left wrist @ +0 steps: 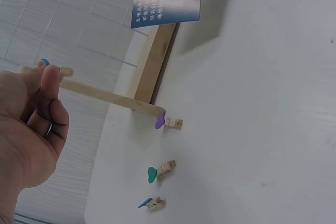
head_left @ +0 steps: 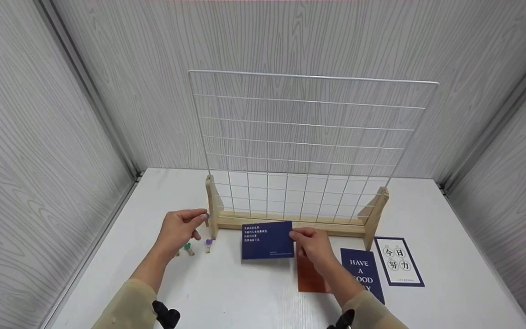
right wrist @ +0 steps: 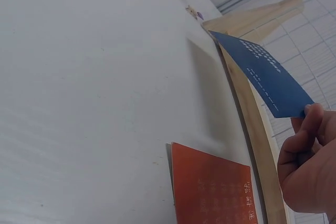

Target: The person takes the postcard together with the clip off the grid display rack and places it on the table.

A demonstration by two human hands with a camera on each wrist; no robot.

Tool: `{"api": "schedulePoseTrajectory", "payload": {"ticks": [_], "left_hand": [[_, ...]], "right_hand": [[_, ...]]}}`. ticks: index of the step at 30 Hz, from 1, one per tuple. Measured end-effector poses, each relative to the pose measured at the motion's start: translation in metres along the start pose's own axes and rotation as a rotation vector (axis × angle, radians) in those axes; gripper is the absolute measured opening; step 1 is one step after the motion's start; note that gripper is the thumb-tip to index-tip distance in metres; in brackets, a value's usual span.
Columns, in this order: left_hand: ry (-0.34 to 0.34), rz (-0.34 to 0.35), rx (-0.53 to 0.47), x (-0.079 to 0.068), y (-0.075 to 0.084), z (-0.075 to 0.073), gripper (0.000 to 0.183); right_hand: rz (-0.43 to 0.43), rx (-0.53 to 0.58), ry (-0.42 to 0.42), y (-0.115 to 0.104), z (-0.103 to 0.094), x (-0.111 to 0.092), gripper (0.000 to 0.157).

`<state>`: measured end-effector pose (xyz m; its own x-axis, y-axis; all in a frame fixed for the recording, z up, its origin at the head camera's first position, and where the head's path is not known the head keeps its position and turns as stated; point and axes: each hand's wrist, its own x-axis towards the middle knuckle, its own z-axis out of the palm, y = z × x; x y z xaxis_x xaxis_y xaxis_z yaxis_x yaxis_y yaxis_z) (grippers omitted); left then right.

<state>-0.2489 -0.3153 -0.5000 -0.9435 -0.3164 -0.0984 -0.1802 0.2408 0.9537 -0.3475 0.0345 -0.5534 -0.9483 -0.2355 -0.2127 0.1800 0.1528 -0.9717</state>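
My left hand (head_left: 177,232) pinches a small wooden clothespin (left wrist: 66,71) with a blue decoration between thumb and fingertips, beside the rack's left foot. My right hand (head_left: 314,246) grips a dark blue card (head_left: 267,241) with white printed lines by its right edge. The card is raised off the table, in front of the rack's wooden base, and casts a shadow in the right wrist view. On the table below my left hand lie a clothespin with a purple heart (left wrist: 160,121), one with a green heart (left wrist: 152,174) and one with a blue top (left wrist: 146,203).
A white wire grid (head_left: 308,123) stands upright in a wooden base (head_left: 345,230). An orange card (right wrist: 212,182) lies under my right hand. To its right are a blue "HAVE A GOOD DAY" card (head_left: 359,262) and a blue-bordered white card (head_left: 399,260). Wood-grain panels (head_left: 25,151) enclose the table.
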Motion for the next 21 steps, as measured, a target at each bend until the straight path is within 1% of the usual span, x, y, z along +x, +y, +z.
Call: {"api": "schedulePoseTrajectory", "payload": {"ticks": [6, 11, 17, 21], "left_hand": [[0.018, -0.042, 0.009, -0.003, -0.009, -0.003, 0.029], [0.020, -0.073, 0.021, -0.003, -0.017, -0.004, 0.029], [0.008, -0.109, -0.003, -0.007, -0.026, -0.005, 0.028], [0.000, -0.141, -0.007, -0.010, -0.036, -0.004, 0.027]], "right_hand": [[0.022, -0.006, -0.011, 0.007, 0.001, -0.002, 0.022], [0.035, -0.032, -0.009, 0.012, 0.003, -0.005, 0.027], [0.038, -0.048, -0.003, 0.015, 0.004, -0.008, 0.030], [0.054, -0.053, -0.010, 0.017, 0.005, -0.011, 0.033]]}}
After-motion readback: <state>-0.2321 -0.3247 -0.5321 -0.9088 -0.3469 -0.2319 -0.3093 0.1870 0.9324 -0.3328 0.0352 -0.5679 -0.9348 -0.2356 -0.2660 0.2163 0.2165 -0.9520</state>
